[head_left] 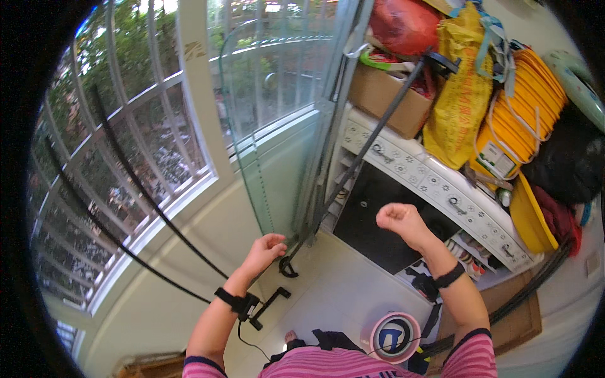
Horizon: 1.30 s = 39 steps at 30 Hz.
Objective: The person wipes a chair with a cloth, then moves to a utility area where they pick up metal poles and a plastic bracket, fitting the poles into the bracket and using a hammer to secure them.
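My left hand (263,253) is raised beside the lower edge of a clear glass panel (244,151). Its fingers bend loosely, with a gap to the thumb, and no object shows in it. Just right of it, a long black pole (353,167) slants up toward the cabinet top, with a hook at its lower end; I cannot tell whether the hand touches it. My right hand (404,225) hovers in front of the black cabinet door (378,201), curled into a loose fist with nothing visible in it. Black bands circle both wrists.
A white patterned cabinet (428,173) bears a cardboard box (384,94), a yellow bag (457,94) and stacked yellow items (520,107). On the floor, a pink basin (413,321) stands near my body. Barred windows (126,113) line the left, with two black rods before them.
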Each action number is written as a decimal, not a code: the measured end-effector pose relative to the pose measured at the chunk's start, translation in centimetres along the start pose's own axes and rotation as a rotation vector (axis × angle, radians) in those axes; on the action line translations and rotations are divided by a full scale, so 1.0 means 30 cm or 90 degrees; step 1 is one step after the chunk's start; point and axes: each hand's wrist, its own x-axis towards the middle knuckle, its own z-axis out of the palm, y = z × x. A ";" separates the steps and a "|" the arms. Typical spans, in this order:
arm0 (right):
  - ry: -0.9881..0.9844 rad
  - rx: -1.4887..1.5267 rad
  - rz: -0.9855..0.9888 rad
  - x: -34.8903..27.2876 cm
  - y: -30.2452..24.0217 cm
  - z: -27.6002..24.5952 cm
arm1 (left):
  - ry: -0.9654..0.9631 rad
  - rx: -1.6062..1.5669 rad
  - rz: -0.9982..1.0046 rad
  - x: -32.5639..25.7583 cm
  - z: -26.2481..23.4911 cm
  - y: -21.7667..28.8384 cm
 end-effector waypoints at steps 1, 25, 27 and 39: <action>0.034 0.055 0.005 0.025 0.038 -0.022 | 0.005 0.028 -0.009 -0.006 -0.009 0.005; 0.754 0.134 0.099 -1.060 0.323 -0.446 | -0.369 0.015 0.035 0.194 0.648 0.142; 0.882 0.096 0.123 -1.171 0.372 -0.513 | -0.368 0.030 0.039 0.204 0.712 0.145; 1.106 -0.318 0.085 -1.635 0.579 -1.139 | -0.427 0.113 0.057 0.133 1.433 0.281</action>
